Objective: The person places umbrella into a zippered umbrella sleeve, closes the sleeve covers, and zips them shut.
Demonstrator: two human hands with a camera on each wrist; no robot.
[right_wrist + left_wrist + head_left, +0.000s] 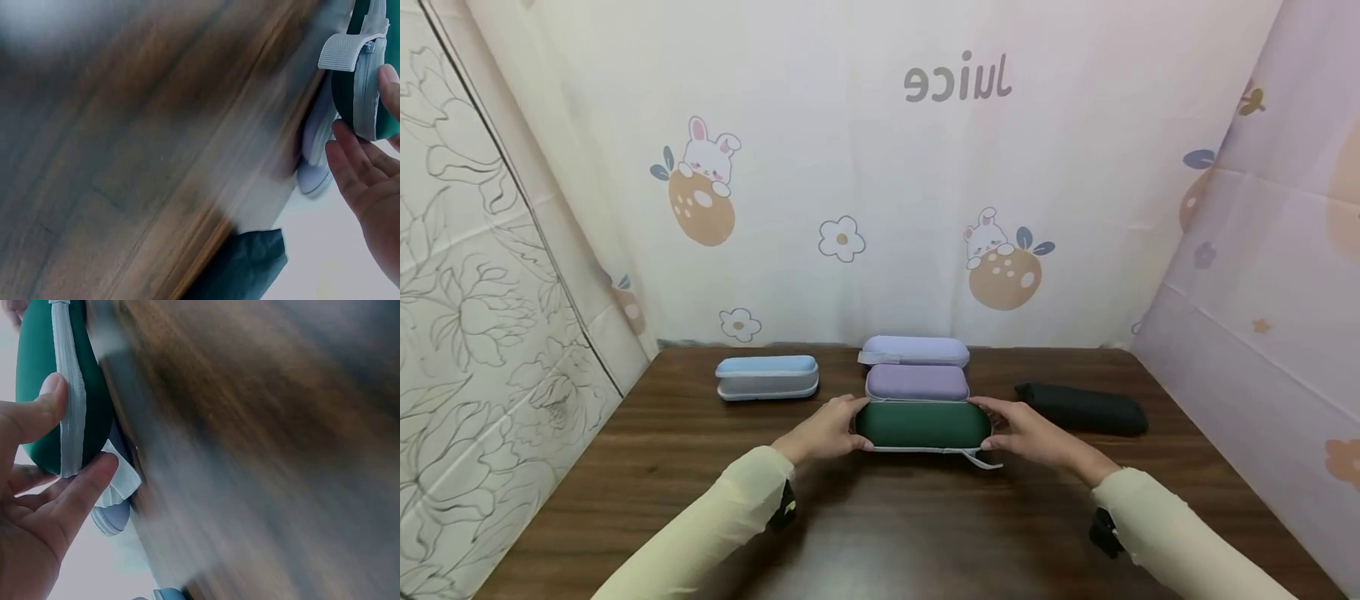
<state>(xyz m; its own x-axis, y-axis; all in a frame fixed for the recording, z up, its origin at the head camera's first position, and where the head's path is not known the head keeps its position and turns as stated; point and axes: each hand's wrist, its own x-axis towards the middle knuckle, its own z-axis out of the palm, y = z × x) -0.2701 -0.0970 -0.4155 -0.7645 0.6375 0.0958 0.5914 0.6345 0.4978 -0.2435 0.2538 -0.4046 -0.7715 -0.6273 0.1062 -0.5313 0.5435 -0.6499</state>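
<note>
A dark green zippered case (pixel 922 425) with a pale grey zip band is held between my two hands. My left hand (pixel 829 427) grips its left end, thumb on the near side and fingers curled round the far side. At the other end, my right hand (pixel 1022 429) grips it the same way. In the right wrist view, a grey fabric loop (pixel 342 52) and a zip pull (pixel 369 47) show on the case near that thumb. Directly behind it lies a purple case (pixel 917 382), with a paler lavender case (pixel 916 350) behind that.
A light blue and grey case (pixel 767 377) stands to the left on the brown wooden table (pixel 880 533). On the right lies a black fabric pouch or folded bundle (pixel 1082 408). A printed curtain (pixel 887 167) hangs behind the table's far edge.
</note>
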